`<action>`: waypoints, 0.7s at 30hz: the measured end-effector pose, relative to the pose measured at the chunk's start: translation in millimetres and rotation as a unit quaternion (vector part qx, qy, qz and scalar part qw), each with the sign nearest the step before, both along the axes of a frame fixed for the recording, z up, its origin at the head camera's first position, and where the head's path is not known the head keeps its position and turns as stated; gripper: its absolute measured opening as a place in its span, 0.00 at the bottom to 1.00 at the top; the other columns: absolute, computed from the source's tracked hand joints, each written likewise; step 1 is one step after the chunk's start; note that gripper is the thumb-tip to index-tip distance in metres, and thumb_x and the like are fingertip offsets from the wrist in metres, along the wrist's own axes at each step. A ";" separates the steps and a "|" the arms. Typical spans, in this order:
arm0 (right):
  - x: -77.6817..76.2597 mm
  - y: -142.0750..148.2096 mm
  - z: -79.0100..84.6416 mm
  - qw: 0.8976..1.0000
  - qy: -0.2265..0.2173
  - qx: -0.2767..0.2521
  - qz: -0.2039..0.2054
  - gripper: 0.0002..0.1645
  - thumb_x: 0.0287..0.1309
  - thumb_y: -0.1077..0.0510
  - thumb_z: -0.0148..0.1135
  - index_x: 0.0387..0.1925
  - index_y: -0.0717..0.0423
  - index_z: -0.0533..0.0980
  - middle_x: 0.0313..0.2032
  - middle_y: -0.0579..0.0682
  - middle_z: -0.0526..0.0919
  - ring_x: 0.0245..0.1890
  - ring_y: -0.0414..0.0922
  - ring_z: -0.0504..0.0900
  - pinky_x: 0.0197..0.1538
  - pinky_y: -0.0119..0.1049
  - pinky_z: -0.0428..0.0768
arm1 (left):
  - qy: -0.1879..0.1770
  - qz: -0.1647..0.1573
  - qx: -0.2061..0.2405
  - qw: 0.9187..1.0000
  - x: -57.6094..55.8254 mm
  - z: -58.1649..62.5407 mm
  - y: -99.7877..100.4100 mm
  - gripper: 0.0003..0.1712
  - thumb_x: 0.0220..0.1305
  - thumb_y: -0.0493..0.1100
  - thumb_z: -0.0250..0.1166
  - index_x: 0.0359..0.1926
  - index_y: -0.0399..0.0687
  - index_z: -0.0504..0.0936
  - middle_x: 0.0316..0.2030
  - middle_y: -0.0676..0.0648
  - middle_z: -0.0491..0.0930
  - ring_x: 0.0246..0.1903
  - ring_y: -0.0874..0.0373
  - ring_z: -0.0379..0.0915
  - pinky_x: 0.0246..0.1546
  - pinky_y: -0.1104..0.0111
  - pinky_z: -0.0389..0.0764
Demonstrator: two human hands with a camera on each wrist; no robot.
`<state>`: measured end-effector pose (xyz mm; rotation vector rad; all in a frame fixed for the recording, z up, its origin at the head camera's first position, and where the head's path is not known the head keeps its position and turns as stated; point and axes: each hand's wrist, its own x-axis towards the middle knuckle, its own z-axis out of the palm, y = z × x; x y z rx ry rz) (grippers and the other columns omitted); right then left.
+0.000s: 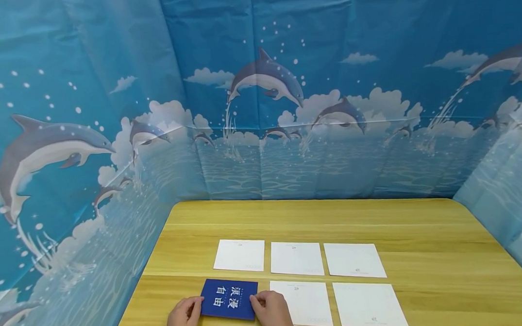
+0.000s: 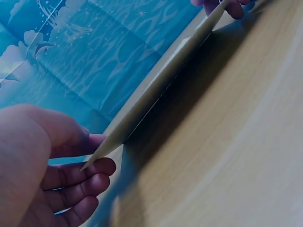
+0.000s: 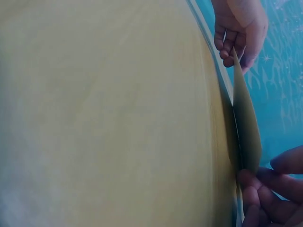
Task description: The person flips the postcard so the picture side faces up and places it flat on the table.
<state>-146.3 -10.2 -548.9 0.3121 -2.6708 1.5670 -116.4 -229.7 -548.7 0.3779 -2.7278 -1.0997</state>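
A dark blue postcard [image 1: 228, 300] with white Chinese characters is held between both hands at the near left of the table, its lettering turned sideways. My left hand [image 1: 183, 318] pinches its left edge; in the left wrist view the thumb lies over the card [image 2: 161, 85] and the fingers [image 2: 102, 166] curl below it. At the opposite edge my right hand [image 1: 274, 312] pinches the card, overlapping the white postcard [image 1: 308, 304] beside it in the head view. Both wrist views show the card nearly edge-on, tilted, with a dark shadow beneath it.
Three white postcards [image 1: 239, 255] [image 1: 297, 258] [image 1: 354, 260] lie in a row farther back on the wooden table [image 1: 448, 252]. Another white postcard [image 1: 370, 305] lies at the front right. A blue dolphin-print curtain [image 1: 331, 169] hangs behind the table and along its sides.
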 end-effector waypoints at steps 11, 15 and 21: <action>-1.2 -2.0 0.5 1.000 -0.008 0.029 -0.001 0.10 0.53 0.57 0.63 0.20 0.56 0.81 0.17 0.39 0.77 0.20 0.33 0.71 0.24 0.31 0.70 | -0.021 -0.005 -0.018 1.000 -0.5 -1.0 1.8 0.09 0.63 0.40 0.58 0.37 0.42 0.84 0.26 0.53 0.74 0.25 0.61 0.65 0.26 0.68 0.69; -3.0 -2.6 3.7 0.999 0.001 0.049 0.004 0.09 0.52 0.59 0.63 0.20 0.57 0.81 0.17 0.40 0.77 0.20 0.34 0.71 0.24 0.32 0.71 | -0.020 -0.003 -0.026 0.999 -2.2 -2.2 3.7 0.09 0.62 0.40 0.59 0.36 0.43 0.84 0.25 0.54 0.73 0.25 0.61 0.64 0.26 0.67 0.68; -4.2 -2.7 7.9 0.998 0.005 0.064 0.011 0.09 0.52 0.60 0.63 0.19 0.58 0.80 0.17 0.41 0.78 0.19 0.34 0.71 0.24 0.32 0.71 | -0.038 0.002 -0.039 0.999 -4.4 0.7 7.1 0.09 0.62 0.40 0.58 0.35 0.42 0.84 0.25 0.52 0.73 0.25 0.59 0.64 0.28 0.64 0.69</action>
